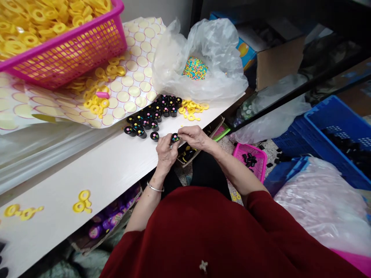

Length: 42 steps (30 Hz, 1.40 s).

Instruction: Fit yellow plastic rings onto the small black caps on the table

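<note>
Left hand (167, 152) holds a small black cup (174, 139) between thumb and fingers, colored beads (175, 136) in its top, at the near edge of the white surface (116, 166). Right hand (193, 137) meets the cup from the other side, fingertips drawn narrow at its rim, though whether they pinch anything cannot be told. Just beside the left hand stands a lone cup (154, 136), with a cluster of filled cups (149, 120) beyond it, near yellow rings (190, 105) and an open plastic bag (217, 42) of similar beads.

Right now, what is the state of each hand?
Left hand: closed, holding a small round black cup.
Right hand: pinched closed at the cup; whether holding anything, unclear.
</note>
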Motion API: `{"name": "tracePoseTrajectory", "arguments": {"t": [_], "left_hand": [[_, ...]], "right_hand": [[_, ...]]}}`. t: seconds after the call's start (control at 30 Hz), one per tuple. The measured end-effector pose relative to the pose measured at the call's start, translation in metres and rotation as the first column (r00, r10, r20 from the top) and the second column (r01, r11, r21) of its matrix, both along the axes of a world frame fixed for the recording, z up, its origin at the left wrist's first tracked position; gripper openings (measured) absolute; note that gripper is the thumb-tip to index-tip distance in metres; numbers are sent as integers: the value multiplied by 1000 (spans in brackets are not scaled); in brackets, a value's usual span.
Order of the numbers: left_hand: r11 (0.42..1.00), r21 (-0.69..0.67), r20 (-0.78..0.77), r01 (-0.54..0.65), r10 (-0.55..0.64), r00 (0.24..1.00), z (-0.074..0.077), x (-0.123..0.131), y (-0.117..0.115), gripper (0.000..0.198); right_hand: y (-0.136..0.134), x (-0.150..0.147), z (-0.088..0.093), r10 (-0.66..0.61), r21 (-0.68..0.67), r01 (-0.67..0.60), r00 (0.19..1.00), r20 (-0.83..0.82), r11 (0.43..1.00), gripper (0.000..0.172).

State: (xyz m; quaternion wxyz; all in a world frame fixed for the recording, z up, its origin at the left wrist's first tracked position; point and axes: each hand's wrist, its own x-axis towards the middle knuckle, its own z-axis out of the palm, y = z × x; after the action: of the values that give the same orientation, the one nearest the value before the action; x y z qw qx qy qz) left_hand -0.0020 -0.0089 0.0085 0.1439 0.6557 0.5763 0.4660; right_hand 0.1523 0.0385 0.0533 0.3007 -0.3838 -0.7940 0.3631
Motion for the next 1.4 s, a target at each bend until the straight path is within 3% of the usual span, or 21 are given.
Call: {"name": "tracePoseTrajectory", "arguments": {"t": [0.13, 0.33, 0.53, 0.8, 1.0, 1.1, 1.2, 1.3, 1.4], "left_hand": [[1000, -18, -15, -14, 14, 1000, 2, 0, 1, 17], [999, -40, -26, -19, 18, 999, 2, 1, 2, 15], [999, -36, -23, -3, 3, 1000, -2, -1, 8, 17], [999, -25, -44, 38, -39, 998, -4, -6, 12, 27], [999, -38, -52, 28, -30, 998, -2, -3, 12, 30], [999, -52, -14, 8, -9, 1000, -3, -1, 12, 32], [997, -74, 32, -8, 11, 999, -5, 0, 12, 31], [995, -97, 84, -19, 28, 996, -6, 0, 12, 34], [993, -112, 120, -21, 35, 992, -6, -1, 12, 36]], "right_hand": [[-3, -1, -4, -31, 11, 31, 999, 16, 999, 15], [0, -9, -7, -184, -117, 171, 977, -111, 978, 18], [-6, -24, 0, -249, -132, 244, 968, -17, 961, 27], [-7, -34, -9, -412, -284, 373, 906, -92, 883, 19], [0, -30, -16, -443, -397, 321, 855, -268, 860, 17], [7, -12, -16, -475, -290, 399, 838, -269, 870, 21], [14, 4, -15, -505, -94, 499, 861, -61, 862, 20], [18, 10, -14, -482, 0, 487, 865, 142, 873, 20], [18, 9, -10, -541, 65, 547, 793, 282, 835, 22]]}}
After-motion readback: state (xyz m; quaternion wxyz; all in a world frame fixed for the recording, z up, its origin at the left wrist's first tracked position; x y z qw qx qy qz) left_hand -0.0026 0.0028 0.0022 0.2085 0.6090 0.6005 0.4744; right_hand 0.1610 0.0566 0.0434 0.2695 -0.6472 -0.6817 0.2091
